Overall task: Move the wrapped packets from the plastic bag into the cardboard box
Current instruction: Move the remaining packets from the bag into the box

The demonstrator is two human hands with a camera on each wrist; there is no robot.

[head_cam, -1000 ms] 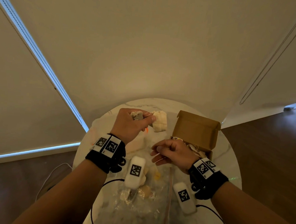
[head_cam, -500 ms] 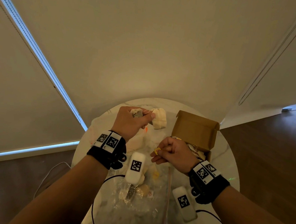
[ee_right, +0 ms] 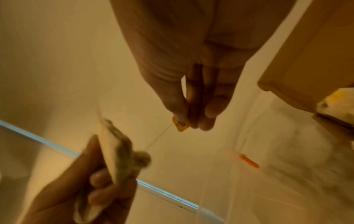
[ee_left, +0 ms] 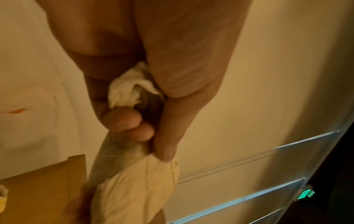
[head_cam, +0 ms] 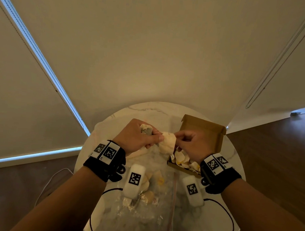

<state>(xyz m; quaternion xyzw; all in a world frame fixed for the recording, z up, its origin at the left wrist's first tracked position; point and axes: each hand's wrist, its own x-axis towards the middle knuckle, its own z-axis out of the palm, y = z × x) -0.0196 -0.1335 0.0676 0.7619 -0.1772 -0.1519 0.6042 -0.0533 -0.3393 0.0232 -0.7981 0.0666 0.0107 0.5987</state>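
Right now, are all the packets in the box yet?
Not yet. Some packets already lie in the box. The left hand holds a few more, and the right hand pinches a yellow tag. Others still sit in the bag.

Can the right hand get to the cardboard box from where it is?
Probably yes. The right hand hovers just in front of the open cardboard box, with nothing between them. It is busy though, pinching a small yellow tag whose thread runs to the packets the left hand grips.
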